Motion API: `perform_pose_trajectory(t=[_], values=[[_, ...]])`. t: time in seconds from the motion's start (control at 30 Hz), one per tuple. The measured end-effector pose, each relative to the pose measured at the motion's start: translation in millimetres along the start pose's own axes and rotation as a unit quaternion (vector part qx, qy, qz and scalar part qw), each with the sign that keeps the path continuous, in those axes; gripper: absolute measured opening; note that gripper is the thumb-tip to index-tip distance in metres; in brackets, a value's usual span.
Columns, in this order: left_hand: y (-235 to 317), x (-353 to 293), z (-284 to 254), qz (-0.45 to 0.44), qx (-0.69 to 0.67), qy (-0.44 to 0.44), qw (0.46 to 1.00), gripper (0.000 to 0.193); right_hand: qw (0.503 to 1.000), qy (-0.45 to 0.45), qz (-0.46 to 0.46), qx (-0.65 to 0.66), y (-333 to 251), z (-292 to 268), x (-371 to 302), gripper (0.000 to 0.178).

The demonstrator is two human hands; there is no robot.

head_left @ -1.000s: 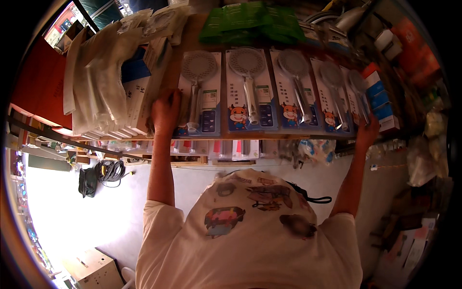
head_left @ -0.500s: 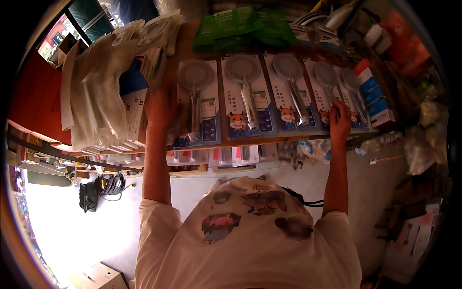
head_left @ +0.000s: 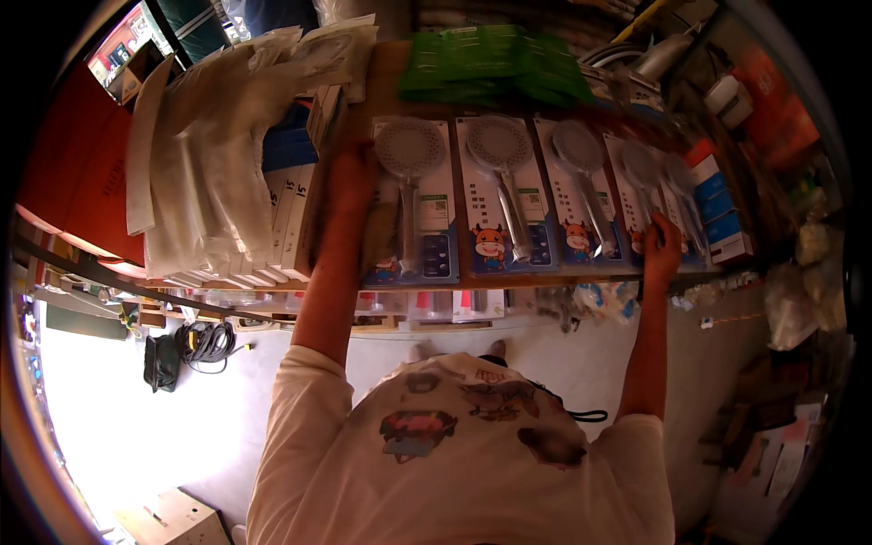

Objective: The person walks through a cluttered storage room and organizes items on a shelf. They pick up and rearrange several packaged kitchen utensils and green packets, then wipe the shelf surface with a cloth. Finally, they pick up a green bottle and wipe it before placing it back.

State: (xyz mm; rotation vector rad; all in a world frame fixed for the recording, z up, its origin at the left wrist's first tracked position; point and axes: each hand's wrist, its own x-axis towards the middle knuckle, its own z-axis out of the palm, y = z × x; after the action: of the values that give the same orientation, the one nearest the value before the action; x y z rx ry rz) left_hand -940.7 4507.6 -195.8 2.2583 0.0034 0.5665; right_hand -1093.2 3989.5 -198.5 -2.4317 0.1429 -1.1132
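Observation:
Several shower heads in flat clear packs stand side by side in a row on a wooden shelf. My left hand (head_left: 352, 177) is at the left side of the leftmost shower head pack (head_left: 411, 204), between it and a stack of white boxes (head_left: 292, 213); its fingers are dark and smeared. Toward the right end, my right hand (head_left: 664, 247) rests against the lower part of the fourth shower head pack (head_left: 639, 173), fingers loosely bent and apart. Between my hands are the second shower head pack (head_left: 504, 195) and the third shower head pack (head_left: 586, 191).
Green packets (head_left: 495, 64) lie behind the row. Pale plastic-wrapped packages (head_left: 204, 173) lean over the boxes at left. Small blue-and-white boxes (head_left: 718, 204) bound the row at right. Below, on the floor, are a coiled black cable (head_left: 207, 345) and a carton (head_left: 173, 518).
The whole shelf has shifted right and slightly down in the picture. Both hands have shifted with it, staying beside the same packs.

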Motion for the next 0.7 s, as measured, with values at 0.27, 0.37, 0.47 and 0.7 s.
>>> perform_pose_trajectory(t=[0.27, 0.37, 0.47, 0.7], values=[[-24, 2, 10, 0.037, -0.062, 0.030, 0.997, 0.023, 1.000, -0.008, 0.020, -0.011, -2, 3, 5, 0.021], [-31, 7, 10, 0.030, 0.003, 0.006, 1.000, 0.022, 0.999, -0.008, -0.018, -0.048, -1, 1, 5, 0.020], [-31, 8, 10, 0.085, -0.075, 0.042, 0.993, 0.021, 0.999, -0.023, -0.022, -0.011, 1, -5, 5, 0.021], [-25, 8, 0, 0.084, -0.078, 0.037, 0.993, 0.020, 0.992, -0.105, 0.056, 0.037, -22, -26, 39, 0.033]])
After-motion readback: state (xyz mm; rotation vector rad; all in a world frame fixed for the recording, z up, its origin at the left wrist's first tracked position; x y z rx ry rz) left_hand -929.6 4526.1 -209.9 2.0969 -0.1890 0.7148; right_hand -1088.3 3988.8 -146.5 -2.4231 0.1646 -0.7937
